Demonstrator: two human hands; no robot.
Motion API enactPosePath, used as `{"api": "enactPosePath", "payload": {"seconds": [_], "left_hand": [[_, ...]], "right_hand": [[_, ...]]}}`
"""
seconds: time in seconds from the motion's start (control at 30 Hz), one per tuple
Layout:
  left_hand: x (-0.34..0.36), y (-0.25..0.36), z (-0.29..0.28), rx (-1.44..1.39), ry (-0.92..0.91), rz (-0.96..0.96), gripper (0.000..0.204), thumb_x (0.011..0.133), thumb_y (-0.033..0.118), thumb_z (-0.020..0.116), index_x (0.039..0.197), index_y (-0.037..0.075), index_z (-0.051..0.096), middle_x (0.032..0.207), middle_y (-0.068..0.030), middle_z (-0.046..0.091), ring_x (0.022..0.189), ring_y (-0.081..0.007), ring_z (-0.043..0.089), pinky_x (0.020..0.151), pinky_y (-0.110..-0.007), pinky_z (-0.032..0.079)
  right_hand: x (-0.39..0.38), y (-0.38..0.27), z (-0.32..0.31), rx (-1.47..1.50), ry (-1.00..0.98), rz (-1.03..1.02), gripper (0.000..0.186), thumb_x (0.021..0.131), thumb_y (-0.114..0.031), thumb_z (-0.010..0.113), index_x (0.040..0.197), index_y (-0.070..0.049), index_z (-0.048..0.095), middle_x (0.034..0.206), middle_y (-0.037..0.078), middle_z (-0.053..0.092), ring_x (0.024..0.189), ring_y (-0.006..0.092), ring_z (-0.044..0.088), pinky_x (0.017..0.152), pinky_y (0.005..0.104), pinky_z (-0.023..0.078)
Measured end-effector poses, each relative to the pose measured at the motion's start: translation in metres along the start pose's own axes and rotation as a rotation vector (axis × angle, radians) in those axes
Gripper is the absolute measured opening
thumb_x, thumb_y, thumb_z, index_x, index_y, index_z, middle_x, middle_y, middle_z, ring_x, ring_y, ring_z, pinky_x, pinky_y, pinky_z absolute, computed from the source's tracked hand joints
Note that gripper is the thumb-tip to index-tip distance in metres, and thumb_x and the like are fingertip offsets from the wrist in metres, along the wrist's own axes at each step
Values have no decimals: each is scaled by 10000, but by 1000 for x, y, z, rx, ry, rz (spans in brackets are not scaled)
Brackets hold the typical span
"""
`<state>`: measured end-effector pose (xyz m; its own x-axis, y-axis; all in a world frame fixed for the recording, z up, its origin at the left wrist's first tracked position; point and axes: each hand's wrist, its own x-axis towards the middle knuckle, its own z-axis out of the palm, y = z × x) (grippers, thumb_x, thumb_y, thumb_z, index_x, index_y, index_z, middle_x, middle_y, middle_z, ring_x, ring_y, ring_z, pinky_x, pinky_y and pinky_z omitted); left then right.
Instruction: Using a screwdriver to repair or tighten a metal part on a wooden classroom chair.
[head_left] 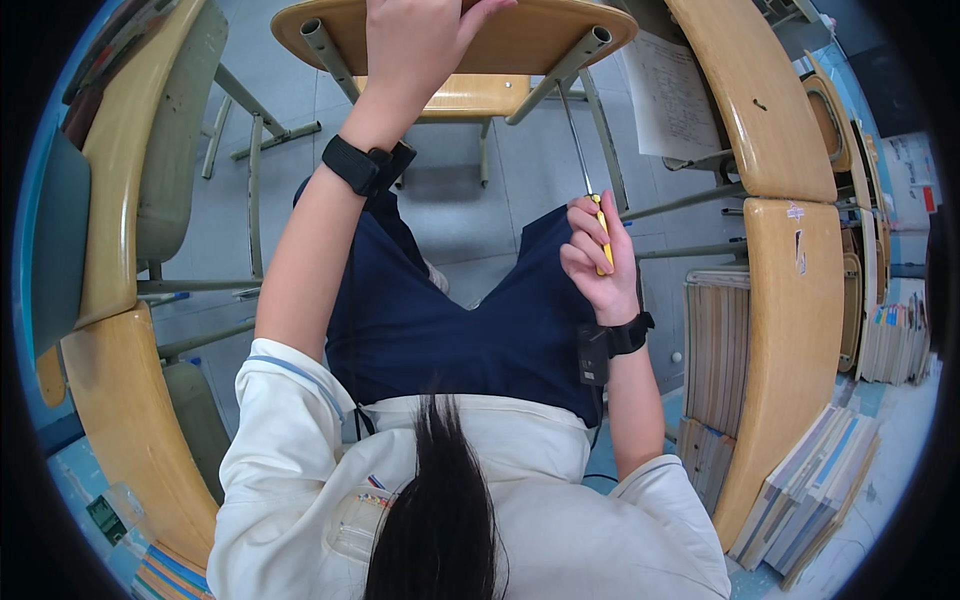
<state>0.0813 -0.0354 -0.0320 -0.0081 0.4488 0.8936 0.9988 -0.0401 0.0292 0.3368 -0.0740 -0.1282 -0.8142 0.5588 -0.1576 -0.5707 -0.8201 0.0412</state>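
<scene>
In front of me stands a chair with a wooden backrest (540, 35), pale metal tubes and a wooden seat (480, 95) lower down. My left hand (420, 35) is at the backrest and holds it, thumb stretched to the right; its other fingertips fall outside the picture. My right hand (602, 250) is closed round the yellow handle of a screwdriver (604, 235), above my right thigh. The long metal shaft points up and away, its far end beside the right tube (560, 75) of the chair. Whether the tip touches a screw cannot be made out.
Wooden desks (790, 330) line my right, with stacked books (715, 350) beneath and more books (805, 490) beside them. Another wooden desk (115, 180) and metal legs stand at my left. A sheet of paper (670, 95) hangs at the upper right.
</scene>
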Motion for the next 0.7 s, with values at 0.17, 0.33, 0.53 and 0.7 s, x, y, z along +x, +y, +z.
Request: {"api": "enactPosePath", "payload": {"seconds": [0.17,0.33,0.53,0.7], "left_hand": [[0,0,0,-6,-7,-3,325,768,356,611,730,43,530,715,-105,514,723,-281,485,713,-368,357],[0,1,0,-18,7,-12,321,766,358,611,738,48,536,712,-102,517,722,-284,488,717,-369,358],[1,0,2,-23,-1,2,316,759,353,620,729,49,540,717,-103,526,728,-281,495,715,-368,360],[0,-1,-1,-49,-6,-14,314,755,351,624,727,49,542,721,-103,531,726,-281,499,712,-370,362]], "right_hand": [[5,10,1,128,-53,76,324,966,-374,298,854,-79,373,629,-19,339,315,55,240,317,181,212],[5,8,1,-107,-21,58,326,958,-391,309,864,-85,369,638,-5,336,308,37,277,254,174,167],[15,17,-8,-1962,773,-443,372,931,-292,442,779,48,436,547,152,469,485,245,476,493,358,369],[13,17,1,-1913,780,-377,361,930,-288,442,786,43,438,571,176,501,512,321,500,487,367,384]]}}
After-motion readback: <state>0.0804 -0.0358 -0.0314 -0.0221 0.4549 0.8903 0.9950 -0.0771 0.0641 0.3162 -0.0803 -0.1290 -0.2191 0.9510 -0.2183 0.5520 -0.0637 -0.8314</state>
